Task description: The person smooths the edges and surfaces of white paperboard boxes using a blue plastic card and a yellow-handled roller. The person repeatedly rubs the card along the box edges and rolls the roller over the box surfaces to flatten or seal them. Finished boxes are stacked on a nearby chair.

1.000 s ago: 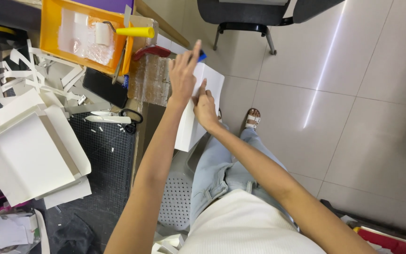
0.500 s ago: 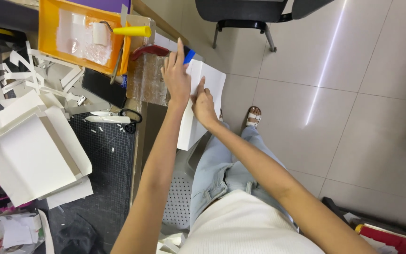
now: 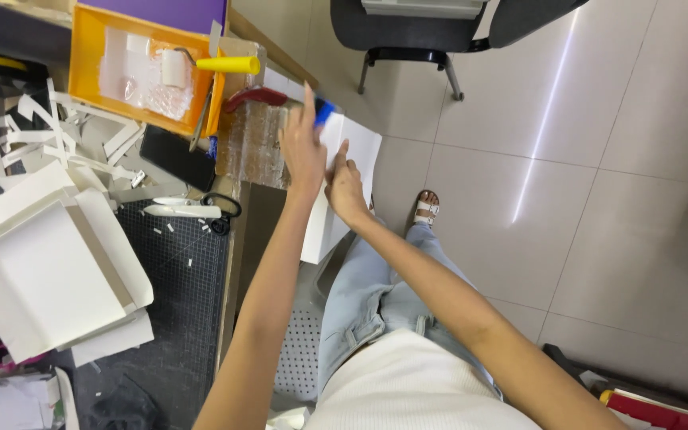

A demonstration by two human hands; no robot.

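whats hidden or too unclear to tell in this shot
- Head view: the left hand and right hand cover the middle of the white board, so the grip is unclear.
- The blue object is mostly behind the left hand; its kind is unclear.
- The chair is cut off by the top edge.
- The orange tray contents sit under crinkled plastic.

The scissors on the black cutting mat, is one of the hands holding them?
No: the scissors lie alone on the mat, while the left hand and right hand are on the white board past the table's edge.
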